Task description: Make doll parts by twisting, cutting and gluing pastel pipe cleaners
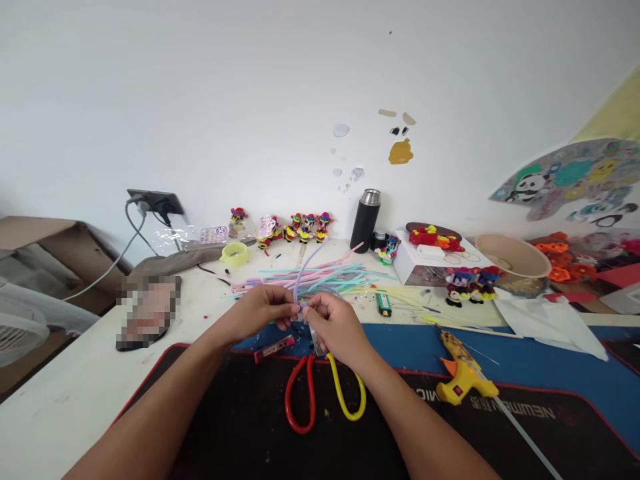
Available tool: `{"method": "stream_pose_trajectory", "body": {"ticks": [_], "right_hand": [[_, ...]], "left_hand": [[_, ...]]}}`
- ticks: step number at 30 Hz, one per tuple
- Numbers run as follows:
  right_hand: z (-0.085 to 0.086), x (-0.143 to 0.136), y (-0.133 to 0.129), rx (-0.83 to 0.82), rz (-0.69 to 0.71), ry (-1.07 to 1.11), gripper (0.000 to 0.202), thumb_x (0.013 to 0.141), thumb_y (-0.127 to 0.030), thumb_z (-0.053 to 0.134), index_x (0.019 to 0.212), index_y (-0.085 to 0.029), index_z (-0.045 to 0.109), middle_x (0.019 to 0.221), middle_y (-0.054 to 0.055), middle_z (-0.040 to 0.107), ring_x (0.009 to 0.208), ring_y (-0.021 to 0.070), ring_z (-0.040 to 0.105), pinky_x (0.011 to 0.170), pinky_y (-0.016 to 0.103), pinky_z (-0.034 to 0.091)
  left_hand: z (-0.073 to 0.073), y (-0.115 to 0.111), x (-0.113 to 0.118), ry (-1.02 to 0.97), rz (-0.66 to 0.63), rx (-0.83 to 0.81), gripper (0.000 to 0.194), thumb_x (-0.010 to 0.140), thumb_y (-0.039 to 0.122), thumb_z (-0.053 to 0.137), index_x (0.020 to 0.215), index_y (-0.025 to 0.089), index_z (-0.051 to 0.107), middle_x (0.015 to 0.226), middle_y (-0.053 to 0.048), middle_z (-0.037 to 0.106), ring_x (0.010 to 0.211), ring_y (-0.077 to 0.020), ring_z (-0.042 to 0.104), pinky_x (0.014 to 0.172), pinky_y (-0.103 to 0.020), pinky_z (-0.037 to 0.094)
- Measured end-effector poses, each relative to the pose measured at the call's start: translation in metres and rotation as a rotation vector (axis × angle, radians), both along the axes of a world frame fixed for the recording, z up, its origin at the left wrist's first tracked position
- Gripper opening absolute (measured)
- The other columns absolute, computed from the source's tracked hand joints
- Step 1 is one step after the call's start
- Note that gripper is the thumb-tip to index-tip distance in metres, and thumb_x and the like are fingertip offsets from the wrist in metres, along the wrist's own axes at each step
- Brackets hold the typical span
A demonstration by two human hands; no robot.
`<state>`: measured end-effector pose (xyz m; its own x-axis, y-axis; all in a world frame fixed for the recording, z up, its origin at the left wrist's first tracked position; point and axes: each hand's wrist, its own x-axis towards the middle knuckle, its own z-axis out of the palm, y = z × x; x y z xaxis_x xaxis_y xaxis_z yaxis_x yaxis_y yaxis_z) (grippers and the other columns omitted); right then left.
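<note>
A thin purple pipe cleaner (301,275) rises in a curve from between the fingertips of both hands. My left hand (267,308) pinches it, with thumb and fingers pressed together. Close beside it, my right hand (334,323) is closed on the same purple pipe cleaner. Scissors with one red handle (301,400) and one yellow handle lie just below the hands, their blades partly hidden. Behind the hands spreads a pile of pink, teal and purple pipe cleaners (330,272).
A yellow glue gun (465,373) lies at the right on the black mat (235,427). Small colourful figures (307,228) and a black bottle (366,220) stand along the wall. A lighter (384,304) and a red tube (274,349) lie near the hands.
</note>
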<state>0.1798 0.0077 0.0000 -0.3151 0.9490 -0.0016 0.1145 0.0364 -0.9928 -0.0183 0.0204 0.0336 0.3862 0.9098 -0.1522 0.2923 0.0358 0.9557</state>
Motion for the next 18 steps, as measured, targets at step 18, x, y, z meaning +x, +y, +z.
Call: {"method": "stream_pose_trajectory", "body": {"ticks": [18], "right_hand": [[0.0021, 0.0033, 0.0013, 0.027, 0.026, -0.029, 0.009, 0.091, -0.031, 0.060, 0.087, -0.023, 0.057, 0.047, -0.010, 0.050, 0.032, 0.0108, 0.046, 0.037, 0.022, 0.035]], "left_hand": [[-0.0042, -0.0013, 0.0065, -0.056, 0.032, 0.061, 0.031, 0.073, 0.044, 0.084, 0.072, 0.017, 0.069, 0.065, 0.000, 0.067, 0.058, -0.0143, 0.061, 0.059, -0.025, 0.049]]}}
